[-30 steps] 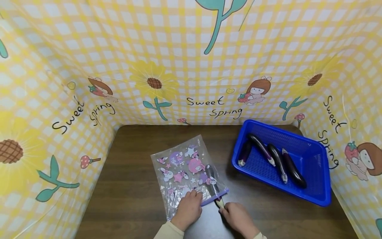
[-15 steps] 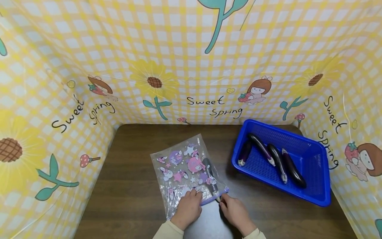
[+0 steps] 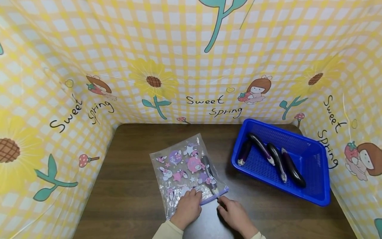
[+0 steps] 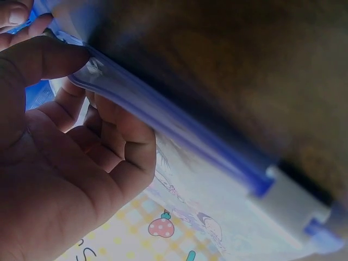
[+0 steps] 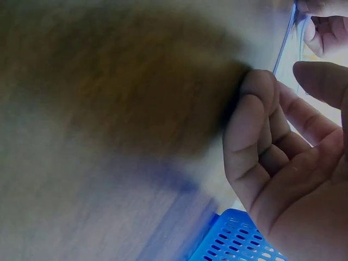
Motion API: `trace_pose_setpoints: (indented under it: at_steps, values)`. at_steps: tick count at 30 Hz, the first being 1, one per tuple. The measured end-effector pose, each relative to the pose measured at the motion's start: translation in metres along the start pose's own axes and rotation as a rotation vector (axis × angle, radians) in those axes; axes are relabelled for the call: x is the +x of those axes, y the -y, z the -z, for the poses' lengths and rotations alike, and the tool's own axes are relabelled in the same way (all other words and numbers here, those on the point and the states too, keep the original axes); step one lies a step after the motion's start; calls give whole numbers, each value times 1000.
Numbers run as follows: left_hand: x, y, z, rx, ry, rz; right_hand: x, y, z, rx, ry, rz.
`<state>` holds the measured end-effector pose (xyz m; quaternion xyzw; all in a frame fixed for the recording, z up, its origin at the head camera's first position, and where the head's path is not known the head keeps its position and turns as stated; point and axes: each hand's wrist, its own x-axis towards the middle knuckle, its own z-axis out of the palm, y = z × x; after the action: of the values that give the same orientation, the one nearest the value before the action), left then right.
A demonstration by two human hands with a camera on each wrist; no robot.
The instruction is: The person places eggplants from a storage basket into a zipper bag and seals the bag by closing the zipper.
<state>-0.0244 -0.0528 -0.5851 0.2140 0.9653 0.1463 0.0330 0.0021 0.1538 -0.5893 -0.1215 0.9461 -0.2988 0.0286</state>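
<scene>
A clear zip bag [image 3: 182, 169] printed with pink and purple cartoons lies flat on the table, its purple-edged mouth [image 4: 174, 125] towards me. My left hand [image 3: 188, 206] pinches the mouth's edge between thumb and fingers; a white slider [image 4: 288, 204] sits on the zip. Inside the bag, along its right side, lies a dark eggplant [image 3: 209, 170], its stem end at the mouth. My right hand [image 3: 234, 212] is at that stem end, index finger reaching to it. In the right wrist view the thumb [image 5: 321, 81] stands apart from the fingers, with nothing between them.
A blue perforated basket [image 3: 316, 162] holding several eggplants [image 3: 293, 167] stands at the right of the brown wooden table [image 3: 128, 172]. Yellow checked sheeting [image 3: 185, 66] encloses the back and both sides.
The eggplant has slid further into the bag, its stem now level with the mouth. My right hand has moved slightly forward and left; its thumb has come away. The left hand stays put.
</scene>
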Motion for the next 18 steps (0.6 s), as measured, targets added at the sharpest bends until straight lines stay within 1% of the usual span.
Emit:
trace_pose_setpoints:
  at_steps: [6,18]
  values:
    - [-1,0,1,-9,7,4,2,3,3,9,35,-25]
    - [0,1,-3,-1,-24,2,4,0,4,30,73,-53]
